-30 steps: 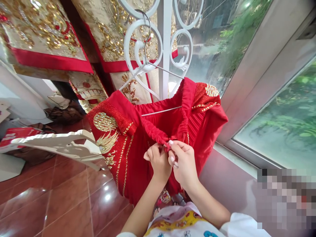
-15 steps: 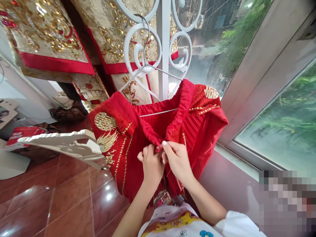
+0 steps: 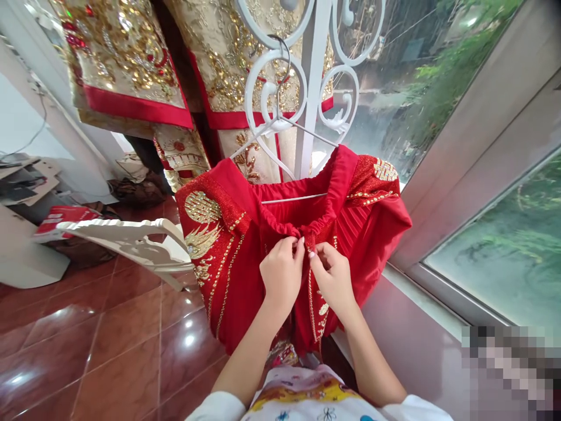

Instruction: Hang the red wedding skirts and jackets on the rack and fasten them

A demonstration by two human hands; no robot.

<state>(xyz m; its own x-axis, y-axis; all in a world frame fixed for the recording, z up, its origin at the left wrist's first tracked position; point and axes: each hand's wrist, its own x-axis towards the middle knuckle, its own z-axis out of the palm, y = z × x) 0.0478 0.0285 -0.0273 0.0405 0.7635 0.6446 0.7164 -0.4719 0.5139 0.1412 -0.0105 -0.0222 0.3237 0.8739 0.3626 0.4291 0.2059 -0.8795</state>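
A red skirt [image 3: 239,280] with gathered waistband and gold embroidery hangs from a wire hanger [image 3: 277,117]. My left hand [image 3: 281,271] pinches the waistband's front edge between thumb and fingers. Just to its right, my right hand [image 3: 332,275] pinches the waistband too, beside a glittery red front panel edged in gold beads. The two sides of the waistband meet between my fingertips. Whatever small fastening may be there is hidden by the fingers.
The hanger hooks on a white scrolled metal rack [image 3: 311,88]. Gold-sequinned garments [image 3: 131,64] hang behind at left. A white carved chair back [image 3: 127,240] stands left on the tiled floor [image 3: 118,351]. A metal-framed window [image 3: 442,245] is on the right.
My hands have moved up slightly and a little apart, still at the waistband front. The waistband's two sides, loose and dipping before, are now drawn together. The view has shifted left.
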